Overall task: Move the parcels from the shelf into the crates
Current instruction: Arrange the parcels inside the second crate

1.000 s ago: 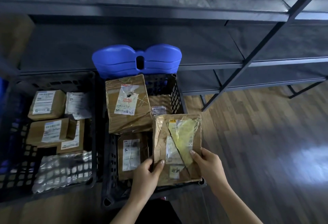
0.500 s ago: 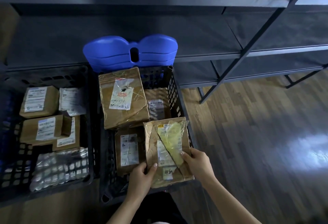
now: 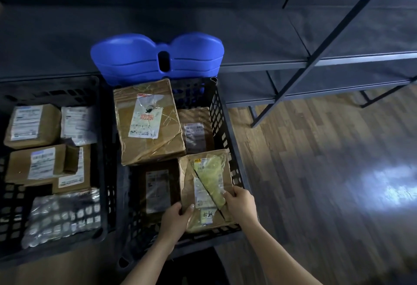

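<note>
A flat brown parcel with a yellow-green label (image 3: 206,185) lies in the near right corner of the right black crate (image 3: 222,122). My left hand (image 3: 174,219) grips its near left edge, and my right hand (image 3: 240,203) grips its near right edge. The same crate holds a large taped brown box (image 3: 147,122), a smaller brown parcel (image 3: 195,129) behind my parcel, and a dark parcel (image 3: 156,189) to its left. The left black crate (image 3: 105,160) holds several brown parcels (image 3: 32,124) and a bubble-wrapped packet (image 3: 63,216).
A dark metal shelf unit (image 3: 316,59) stands behind the crates, with a diagonal brace on the right. A blue plastic stool (image 3: 158,55) sits behind the right crate. Wooden floor (image 3: 327,183) extends to the right.
The yellow-labelled parcel has sunk lower into the right crate's near right corner, with both hands still on it. The camera has tilted down, so the upper shelf has left the view.
</note>
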The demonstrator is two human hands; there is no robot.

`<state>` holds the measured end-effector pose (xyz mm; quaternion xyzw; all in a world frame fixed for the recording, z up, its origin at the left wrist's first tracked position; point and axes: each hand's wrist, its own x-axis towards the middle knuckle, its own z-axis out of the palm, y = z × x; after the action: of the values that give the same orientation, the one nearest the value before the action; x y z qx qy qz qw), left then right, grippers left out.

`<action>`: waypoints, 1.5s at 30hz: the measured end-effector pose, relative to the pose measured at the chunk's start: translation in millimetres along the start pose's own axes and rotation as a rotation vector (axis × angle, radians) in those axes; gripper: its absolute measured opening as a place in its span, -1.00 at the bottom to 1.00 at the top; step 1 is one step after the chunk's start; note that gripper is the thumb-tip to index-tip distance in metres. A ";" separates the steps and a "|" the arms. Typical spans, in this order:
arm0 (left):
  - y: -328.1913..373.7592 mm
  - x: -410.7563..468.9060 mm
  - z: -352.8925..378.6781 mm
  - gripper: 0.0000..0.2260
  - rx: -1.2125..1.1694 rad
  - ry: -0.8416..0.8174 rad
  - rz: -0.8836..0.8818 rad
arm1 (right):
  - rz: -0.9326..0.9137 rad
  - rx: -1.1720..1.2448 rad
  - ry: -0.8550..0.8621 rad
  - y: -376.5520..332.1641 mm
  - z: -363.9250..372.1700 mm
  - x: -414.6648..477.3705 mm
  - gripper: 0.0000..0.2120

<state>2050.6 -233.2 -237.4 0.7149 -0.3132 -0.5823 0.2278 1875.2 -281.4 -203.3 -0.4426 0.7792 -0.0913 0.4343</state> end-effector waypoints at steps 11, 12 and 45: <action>-17.8 37.9 10.7 -0.91 -0.007 0.039 -0.046 | 0.138 0.089 -0.034 2.2 34.7 26.0 -0.71; -19.5 40.9 11.3 -0.93 -0.010 0.044 -0.052 | 0.164 0.106 -0.050 4.8 37.2 28.7 -0.69; -34.6 83.6 39.4 -0.77 0.379 0.281 -0.002 | 0.251 -0.126 0.036 23.6 91.8 90.0 -0.73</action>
<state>2029.1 -267.1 -327.6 0.8191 -0.3812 -0.4084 0.1302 1909.6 -314.4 -325.1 -0.3666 0.8402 0.0049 0.3997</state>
